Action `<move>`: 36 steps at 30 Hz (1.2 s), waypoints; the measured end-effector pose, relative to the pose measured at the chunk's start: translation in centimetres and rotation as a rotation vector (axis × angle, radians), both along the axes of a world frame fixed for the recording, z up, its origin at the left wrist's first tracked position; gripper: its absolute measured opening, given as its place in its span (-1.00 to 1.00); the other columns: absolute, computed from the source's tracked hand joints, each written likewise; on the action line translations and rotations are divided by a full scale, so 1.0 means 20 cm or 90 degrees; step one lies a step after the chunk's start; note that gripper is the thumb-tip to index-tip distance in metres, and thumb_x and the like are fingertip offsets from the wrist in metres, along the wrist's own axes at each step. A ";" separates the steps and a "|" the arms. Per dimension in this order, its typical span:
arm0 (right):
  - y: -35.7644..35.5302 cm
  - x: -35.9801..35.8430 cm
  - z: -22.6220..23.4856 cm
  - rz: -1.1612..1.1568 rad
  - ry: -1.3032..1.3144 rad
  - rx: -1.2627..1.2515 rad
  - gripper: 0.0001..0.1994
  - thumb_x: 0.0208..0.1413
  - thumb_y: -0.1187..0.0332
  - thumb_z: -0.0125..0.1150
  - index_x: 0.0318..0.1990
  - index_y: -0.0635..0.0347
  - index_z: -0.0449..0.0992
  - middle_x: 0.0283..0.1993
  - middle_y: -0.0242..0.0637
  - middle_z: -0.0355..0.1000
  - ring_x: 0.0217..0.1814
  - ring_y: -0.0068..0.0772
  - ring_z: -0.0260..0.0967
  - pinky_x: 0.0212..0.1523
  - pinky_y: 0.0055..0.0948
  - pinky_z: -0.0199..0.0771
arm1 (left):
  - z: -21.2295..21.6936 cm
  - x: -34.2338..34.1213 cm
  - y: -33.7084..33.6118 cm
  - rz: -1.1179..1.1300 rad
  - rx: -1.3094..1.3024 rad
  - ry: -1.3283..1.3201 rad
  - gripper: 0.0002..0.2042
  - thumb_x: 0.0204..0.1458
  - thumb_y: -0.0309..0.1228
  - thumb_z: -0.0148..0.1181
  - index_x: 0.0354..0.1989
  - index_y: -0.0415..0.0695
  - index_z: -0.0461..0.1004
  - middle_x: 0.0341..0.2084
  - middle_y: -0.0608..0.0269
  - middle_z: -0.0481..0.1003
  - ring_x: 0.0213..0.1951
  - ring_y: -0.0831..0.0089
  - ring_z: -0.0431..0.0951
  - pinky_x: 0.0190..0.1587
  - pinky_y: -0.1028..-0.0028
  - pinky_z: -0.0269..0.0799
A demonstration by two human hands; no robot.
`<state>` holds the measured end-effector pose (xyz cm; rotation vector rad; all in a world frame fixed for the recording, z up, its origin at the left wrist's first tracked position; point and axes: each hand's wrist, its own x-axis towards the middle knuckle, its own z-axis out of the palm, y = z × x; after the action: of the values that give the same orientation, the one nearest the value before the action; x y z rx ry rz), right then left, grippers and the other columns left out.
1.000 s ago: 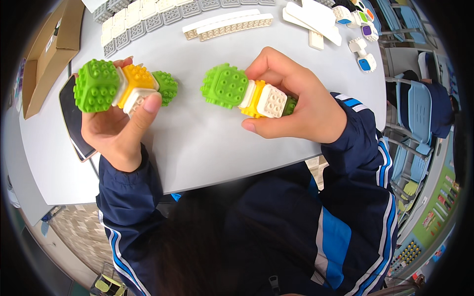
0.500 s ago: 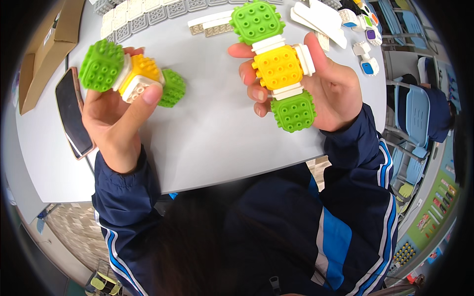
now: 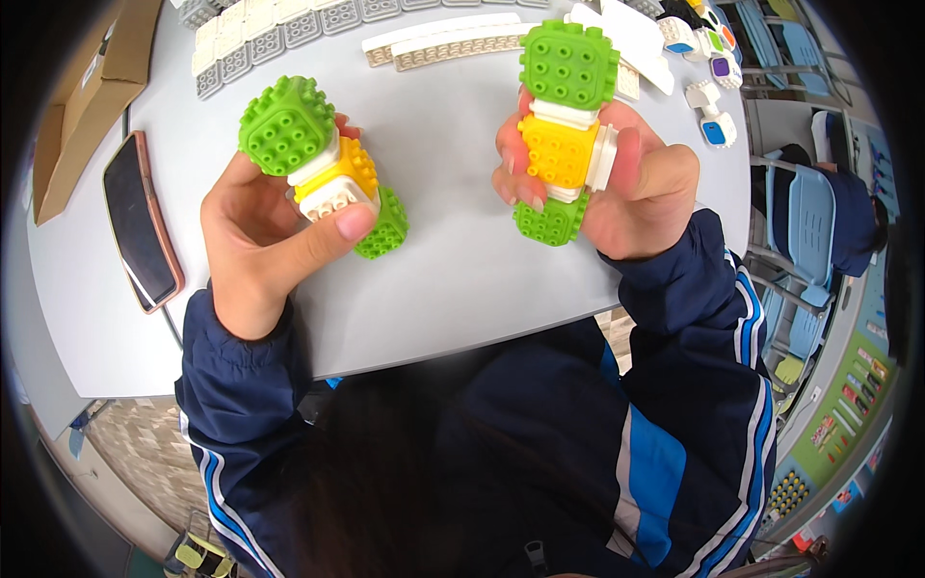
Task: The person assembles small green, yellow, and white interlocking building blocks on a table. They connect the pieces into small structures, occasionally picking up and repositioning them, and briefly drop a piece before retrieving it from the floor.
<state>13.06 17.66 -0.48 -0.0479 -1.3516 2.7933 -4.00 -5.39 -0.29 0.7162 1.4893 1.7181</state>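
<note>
In my left hand (image 3: pixel 252 231) is a building-block assembly (image 3: pixel 333 175): a yellow block between two green studded blocks, joined by white connectors. My thumb presses a white studded piece on its near side. A similar green-and-yellow assembly (image 3: pixel 557 149) stands nearly upright in my right hand (image 3: pixel 644 183), my fingers curled behind and around its yellow middle. A white plate sticks out of that yellow block toward my thumb. Both assemblies are held above the grey-white table (image 3: pixel 434 279), apart from each other.
A phone (image 3: pixel 143 222) lies at the left beside an open cardboard box (image 3: pixel 96 116). Along the far side are rows of white and grey blocks (image 3: pixel 265 48), long white beams (image 3: pixel 448 48) and flat white pieces (image 3: pixel 631 43). White cube modules (image 3: pixel 715 125) sit far right, near blue chairs (image 3: pixel 814 222).
My left hand has moved right with its assembly, which has turned a little. My right hand's assembly has shifted right and tilted the other way, my fingers now covering more of its lower part.
</note>
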 end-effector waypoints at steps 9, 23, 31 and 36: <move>-0.01 -0.01 -0.05 0.007 -0.021 -0.039 -0.28 0.13 -0.17 0.22 0.19 0.31 0.35 -0.04 -0.05 0.51 -0.14 -0.27 0.49 -0.01 -0.30 0.47 | 0.00 0.02 0.01 -0.077 -0.028 -0.052 -0.36 -0.14 -0.55 0.52 0.17 -0.32 0.39 0.07 0.06 0.47 0.10 0.30 0.48 0.17 0.29 0.41; -0.06 -0.06 0.06 -0.003 -0.060 -0.053 -0.24 0.35 -0.22 -0.24 0.41 0.28 0.09 0.32 0.02 0.28 0.19 -0.28 0.38 0.23 -0.32 0.34 | -0.02 0.03 0.03 -0.166 0.015 -0.112 -0.04 -0.04 0.11 0.41 0.33 -0.38 0.13 0.09 -0.08 0.42 0.08 0.17 0.51 0.17 0.22 0.38; -0.08 -0.05 -0.01 0.026 -0.008 -0.018 -0.41 0.36 -0.05 -0.08 0.29 0.29 0.27 0.15 -0.05 0.45 0.16 -0.14 0.44 0.21 -0.21 0.37 | -0.07 0.03 -0.01 -0.073 0.089 -0.065 -0.18 0.03 0.10 0.33 0.23 -0.36 0.24 0.04 -0.05 0.42 0.03 0.14 0.52 0.13 0.18 0.45; -0.10 -0.02 -0.03 0.060 0.013 -0.039 -0.45 0.34 0.03 0.04 0.26 0.31 0.30 0.02 -0.06 0.48 -0.02 -0.22 0.48 0.13 -0.25 0.40 | -0.09 0.06 -0.02 -0.044 0.073 -0.032 -0.21 0.02 0.13 0.33 0.16 -0.35 0.29 -0.07 -0.03 0.46 -0.05 0.21 0.52 0.03 0.26 0.44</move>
<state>12.68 15.75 -1.01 0.0449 -1.2977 2.9032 -2.88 -5.79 -2.00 0.7690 1.3264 1.7668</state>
